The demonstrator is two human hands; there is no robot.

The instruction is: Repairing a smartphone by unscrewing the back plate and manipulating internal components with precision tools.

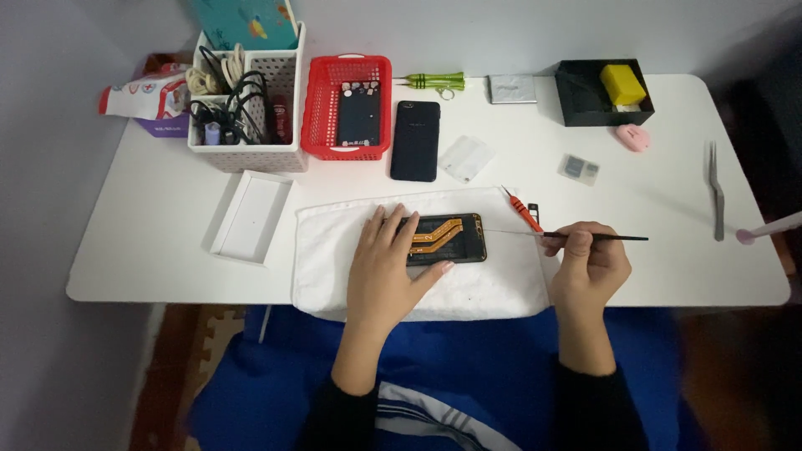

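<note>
An opened phone [451, 237] with orange flex cables lies on a white towel [493, 288] near the table's front edge. My left hand [386, 267] rests flat on the towel and presses on the phone's left end. My right hand [587, 260] sits to the right of the towel, closed around a thin black tool [614, 238]. The tool's metal tip points left toward the phone's right end.
Behind the towel are a black phone back [415, 139], a red basket [321, 108] holding another phone, a white bin of cables [255, 154], a white tray [251, 215], green screwdrivers [434, 81], a black box [585, 104] and an orange screwdriver [524, 210]. Tweezers [716, 190] lie at the right.
</note>
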